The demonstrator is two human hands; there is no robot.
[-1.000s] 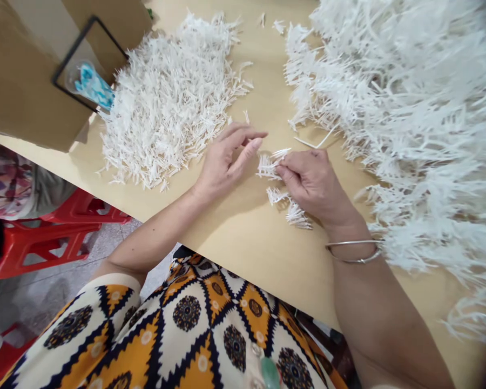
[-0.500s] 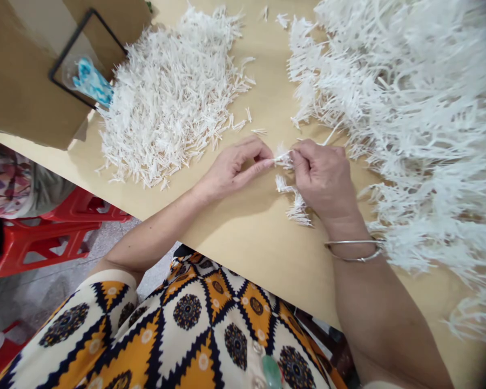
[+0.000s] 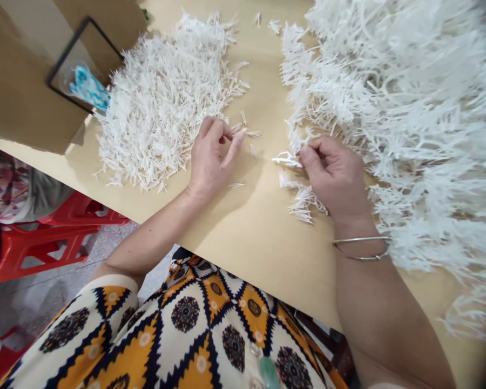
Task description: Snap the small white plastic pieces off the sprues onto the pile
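My right hand (image 3: 334,175) pinches a white branched plastic strip (image 3: 287,159) between thumb and fingers, its thin prongs sticking out to the left. Just below that hand lies a small clump of similar white strips (image 3: 303,201). My left hand (image 3: 214,154) is at the right edge of a heap of short white plastic slivers (image 3: 157,102). Its thumb and forefinger come together; whether a sliver is between them is hard to make out. A few loose slivers (image 3: 254,134) lie by its fingertips.
A large pile of white branched strips (image 3: 409,119) covers the right side of the tan tabletop (image 3: 243,237). At the left stand a cardboard box (image 3: 20,81), a black frame (image 3: 67,51) and a clear cup with blue-and-white contents (image 3: 89,89). Red stools (image 3: 44,246) stand beyond the table edge.
My left hand has moved left and away from my right hand, to the sliver heap. My right hand still holds a white strip, shifted slightly right. A loose sliver now lies below my left hand.
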